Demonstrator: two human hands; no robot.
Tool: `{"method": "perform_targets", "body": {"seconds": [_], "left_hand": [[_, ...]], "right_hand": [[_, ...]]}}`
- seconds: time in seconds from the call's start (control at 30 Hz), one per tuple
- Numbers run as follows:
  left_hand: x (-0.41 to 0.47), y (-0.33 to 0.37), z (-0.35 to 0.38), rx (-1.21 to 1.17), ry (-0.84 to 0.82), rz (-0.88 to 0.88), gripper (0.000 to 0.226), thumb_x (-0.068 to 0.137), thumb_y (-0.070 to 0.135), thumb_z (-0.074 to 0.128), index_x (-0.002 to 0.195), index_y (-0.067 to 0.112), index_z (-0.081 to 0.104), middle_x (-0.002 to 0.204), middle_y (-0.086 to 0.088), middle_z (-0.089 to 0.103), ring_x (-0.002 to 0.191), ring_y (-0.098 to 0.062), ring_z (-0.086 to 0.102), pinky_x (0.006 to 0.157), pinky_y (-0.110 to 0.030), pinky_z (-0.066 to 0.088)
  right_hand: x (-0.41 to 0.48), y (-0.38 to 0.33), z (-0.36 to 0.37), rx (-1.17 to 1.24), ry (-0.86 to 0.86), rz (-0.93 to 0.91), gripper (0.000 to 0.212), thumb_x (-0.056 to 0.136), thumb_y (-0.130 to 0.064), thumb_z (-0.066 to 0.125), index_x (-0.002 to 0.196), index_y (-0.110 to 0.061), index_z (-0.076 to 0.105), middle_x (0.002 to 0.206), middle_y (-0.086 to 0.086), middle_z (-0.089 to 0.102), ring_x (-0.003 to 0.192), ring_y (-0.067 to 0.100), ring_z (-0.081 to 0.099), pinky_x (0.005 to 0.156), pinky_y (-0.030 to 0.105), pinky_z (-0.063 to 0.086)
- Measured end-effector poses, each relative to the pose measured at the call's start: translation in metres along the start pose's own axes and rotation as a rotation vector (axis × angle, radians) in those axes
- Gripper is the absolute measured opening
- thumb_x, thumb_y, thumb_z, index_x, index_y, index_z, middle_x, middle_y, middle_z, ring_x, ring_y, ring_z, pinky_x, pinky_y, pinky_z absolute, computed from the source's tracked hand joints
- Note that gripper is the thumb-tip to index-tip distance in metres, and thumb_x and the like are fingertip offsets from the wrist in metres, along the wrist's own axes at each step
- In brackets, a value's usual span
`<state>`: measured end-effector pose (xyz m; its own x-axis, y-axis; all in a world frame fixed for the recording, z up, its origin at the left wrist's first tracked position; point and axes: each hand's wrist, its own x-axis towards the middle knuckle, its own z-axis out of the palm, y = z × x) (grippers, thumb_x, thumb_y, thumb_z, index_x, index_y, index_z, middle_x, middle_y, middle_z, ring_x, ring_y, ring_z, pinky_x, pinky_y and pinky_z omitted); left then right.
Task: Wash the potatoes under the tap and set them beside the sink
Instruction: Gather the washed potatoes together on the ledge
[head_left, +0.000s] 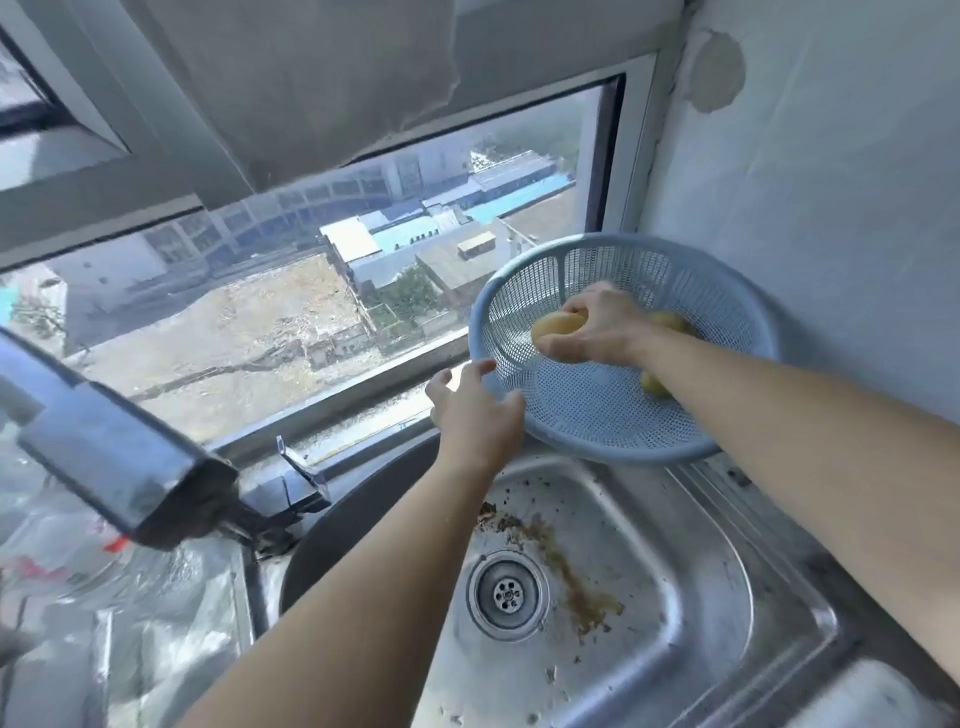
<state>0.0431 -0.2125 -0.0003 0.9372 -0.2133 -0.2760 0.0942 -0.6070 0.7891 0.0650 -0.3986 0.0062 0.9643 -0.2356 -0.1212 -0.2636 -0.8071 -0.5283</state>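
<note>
A light blue plastic colander (613, 415) leans tilted at the far right corner, above the sink's back edge. My right hand (597, 325) reaches into it and grips a yellow potato (556, 326). Two more potatoes lie in the colander, one (670, 319) behind my right wrist and one (653, 383) under my forearm, both partly hidden. My left hand (475, 410) hovers at the colander's left rim with fingers spread and loosely bent; whether it touches the rim I cannot tell. The tap (306, 470) stands at the sink's back left; no water runs.
The steel sink (649, 597) below has a drain (508, 594) and a brown dirt streak (566, 571). A dark hood-like body (119, 452) juts in from the left. Clear plastic wrap (104, 597) covers the left counter. A window (291, 306) is behind, a wall on the right.
</note>
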Motion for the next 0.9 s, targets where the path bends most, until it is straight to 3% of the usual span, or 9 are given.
{"method": "perform_targets", "body": {"seconds": [0.07,0.17,0.27,0.43,0.53,0.63,0.73,0.9], "left_hand": [[0.003,-0.001,0.003,-0.045,-0.024,0.032,0.043,0.093,0.019,0.056,0.135,0.023,0.045,0.144,-0.007,0.017,0.102,-0.021,0.057,0.091,-0.034,0.054],[0.006,0.0,0.008,-0.052,-0.006,0.077,0.041,0.094,0.016,0.054,0.134,0.02,0.045,0.135,-0.005,0.024,0.069,-0.006,0.053,0.07,-0.017,0.054],[0.007,-0.001,0.013,-0.072,0.015,0.11,0.039,0.094,0.015,0.053,0.133,0.02,0.046,0.134,-0.004,0.027,0.071,-0.001,0.051,0.063,-0.011,0.05],[0.008,-0.001,0.016,-0.116,0.039,0.109,0.037,0.094,0.013,0.054,0.13,0.02,0.049,0.134,-0.005,0.026,0.076,0.001,0.05,0.056,-0.004,0.045],[0.007,0.001,0.017,-0.133,0.038,0.102,0.036,0.094,0.011,0.054,0.129,0.018,0.049,0.132,-0.004,0.026,0.074,0.002,0.047,0.052,-0.001,0.042],[0.006,0.001,0.016,-0.143,0.052,0.102,0.035,0.094,0.01,0.053,0.128,0.017,0.05,0.131,-0.004,0.027,0.068,0.007,0.044,0.051,0.001,0.04],[0.003,0.002,0.017,-0.154,0.054,0.103,0.034,0.095,0.009,0.052,0.128,0.015,0.051,0.129,-0.003,0.027,0.067,0.011,0.044,0.05,0.001,0.039],[0.002,0.0,0.017,-0.159,0.078,0.125,0.03,0.095,0.009,0.053,0.124,0.015,0.053,0.129,-0.003,0.031,0.064,-0.006,0.049,0.05,-0.003,0.043]], "right_hand": [[0.018,0.003,0.014,-0.305,-0.041,-0.113,0.057,0.072,-0.059,0.066,0.116,-0.024,0.059,0.137,0.007,0.039,0.125,0.029,0.036,0.096,0.045,0.04],[0.037,0.009,0.029,-0.472,-0.124,-0.164,0.064,0.072,-0.059,0.067,0.125,-0.025,0.056,0.149,0.003,0.025,0.137,0.029,0.02,0.102,0.054,0.035],[0.047,0.018,0.038,-0.585,-0.178,-0.234,0.066,0.074,-0.058,0.067,0.128,-0.025,0.053,0.154,0.001,0.017,0.143,0.029,0.011,0.107,0.062,0.028],[0.054,0.031,0.038,-0.656,-0.205,-0.294,0.065,0.078,-0.055,0.065,0.134,-0.029,0.044,0.16,0.002,-0.002,0.146,0.033,-0.009,0.115,0.06,0.005],[0.043,0.034,0.028,-0.711,-0.151,-0.341,0.064,0.078,-0.054,0.066,0.133,-0.025,0.047,0.156,0.005,0.017,0.143,0.031,0.012,0.116,0.052,0.014],[0.024,0.035,0.012,-0.746,-0.086,-0.353,0.056,0.076,-0.053,0.065,0.124,-0.026,0.053,0.128,0.002,0.049,0.116,0.023,0.043,0.103,0.043,0.031],[0.012,0.041,0.003,-0.843,-0.129,-0.309,0.048,0.074,-0.048,0.063,0.116,-0.027,0.055,0.112,0.0,0.054,0.106,0.021,0.047,0.099,0.043,0.032],[0.015,0.055,0.007,-0.994,-0.137,-0.3,0.047,0.079,-0.034,0.065,0.122,-0.023,0.05,0.125,0.003,0.051,0.118,0.026,0.045,0.103,0.046,0.032]]}}
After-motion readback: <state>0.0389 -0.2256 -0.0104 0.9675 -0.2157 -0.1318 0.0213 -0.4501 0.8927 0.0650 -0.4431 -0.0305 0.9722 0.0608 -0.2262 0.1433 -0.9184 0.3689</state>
